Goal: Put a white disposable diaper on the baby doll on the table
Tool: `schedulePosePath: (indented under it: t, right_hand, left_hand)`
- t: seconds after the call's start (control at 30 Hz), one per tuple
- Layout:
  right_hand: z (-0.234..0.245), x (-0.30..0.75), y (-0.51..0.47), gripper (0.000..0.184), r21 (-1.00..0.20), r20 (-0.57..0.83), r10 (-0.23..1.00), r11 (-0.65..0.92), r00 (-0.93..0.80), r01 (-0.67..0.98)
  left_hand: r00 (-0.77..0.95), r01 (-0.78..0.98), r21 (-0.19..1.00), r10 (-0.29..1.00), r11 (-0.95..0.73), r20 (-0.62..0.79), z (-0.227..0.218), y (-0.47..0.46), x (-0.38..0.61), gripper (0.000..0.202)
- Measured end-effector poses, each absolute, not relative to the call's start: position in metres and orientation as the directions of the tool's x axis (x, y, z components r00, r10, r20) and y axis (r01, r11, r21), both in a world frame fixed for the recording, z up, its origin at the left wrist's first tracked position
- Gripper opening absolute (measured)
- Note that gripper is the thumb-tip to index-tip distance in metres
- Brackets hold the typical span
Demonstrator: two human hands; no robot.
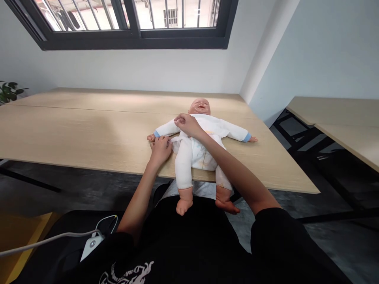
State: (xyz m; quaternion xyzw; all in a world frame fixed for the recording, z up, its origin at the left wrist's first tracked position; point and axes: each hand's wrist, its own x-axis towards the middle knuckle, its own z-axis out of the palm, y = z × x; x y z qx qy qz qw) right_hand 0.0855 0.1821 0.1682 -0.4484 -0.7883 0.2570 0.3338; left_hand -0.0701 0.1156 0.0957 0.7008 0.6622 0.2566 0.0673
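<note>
A baby doll (200,106) lies on its back near the front edge of the table, legs toward me and feet past the edge. It wears a white top (207,121) with blue cuffs and a white diaper (203,156) with a faint print. My left hand (161,150) rests beside the doll's hip, fingers closed on the diaper's side flap. Across the doll's belly reaches my right arm; my right hand (188,124) is above its chest near the shoulder, fingertips pinched together. What they pinch, if anything, is too small to make out.
The wooden table (89,134) extends far to the left, under a barred window (136,33). Another table (340,114) stands at the right. A white device with a cable (92,245) lies low at my left. A plant (11,92) shows at the far left.
</note>
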Motion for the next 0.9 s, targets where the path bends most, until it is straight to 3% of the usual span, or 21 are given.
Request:
schedulePosePath:
  t: [0.13, 0.2, 0.27, 0.4, 0.5, 0.63, 0.9]
  right_hand:
    - [0.166, 0.086, 0.179, 0.012, -0.669, 0.385, 0.617, 0.699, -0.687, 0.253]
    - [0.165, 0.086, 0.176, 0.011, -0.644, 0.291, 0.505, 0.732, -0.813, 0.224]
    - [0.165, 0.085, 0.174, 0.013, -0.543, 0.158, 0.471, 0.776, -0.868, 0.322]
    - [0.167, 0.079, 0.171, 0.024, -0.182, -0.014, 0.541, 0.826, -0.841, 0.534]
    - [0.168, 0.074, 0.17, 0.027, -0.028, -0.065, 0.59, 0.805, -0.805, 0.593]
    - [0.168, 0.071, 0.169, 0.033, 0.056, -0.089, 0.644, 0.765, -0.76, 0.642]
    - [0.168, 0.072, 0.165, 0.03, 0.099, -0.015, 0.705, 0.707, -0.709, 0.7]
  left_hand:
    - [-0.041, 0.851, 0.514, 0.962, -0.108, 0.27, 0.096, 0.116, -0.076, 0.026]
    - [-0.056, 0.847, 0.523, 0.96, -0.101, 0.275, 0.095, 0.116, -0.078, 0.02]
    - [-0.059, 0.834, 0.54, 0.954, -0.114, 0.293, 0.096, 0.116, -0.079, 0.015]
    - [-0.084, 0.804, 0.585, 0.954, -0.105, 0.287, 0.098, 0.115, -0.077, 0.014]
    - [-0.1, 0.801, 0.594, 0.96, -0.078, 0.262, 0.098, 0.115, -0.076, 0.017]
    - [-0.109, 0.821, 0.567, 0.955, -0.07, 0.276, 0.098, 0.115, -0.076, 0.019]
    - [-0.094, 0.875, 0.479, 0.947, -0.069, 0.308, 0.101, 0.113, -0.077, 0.013]
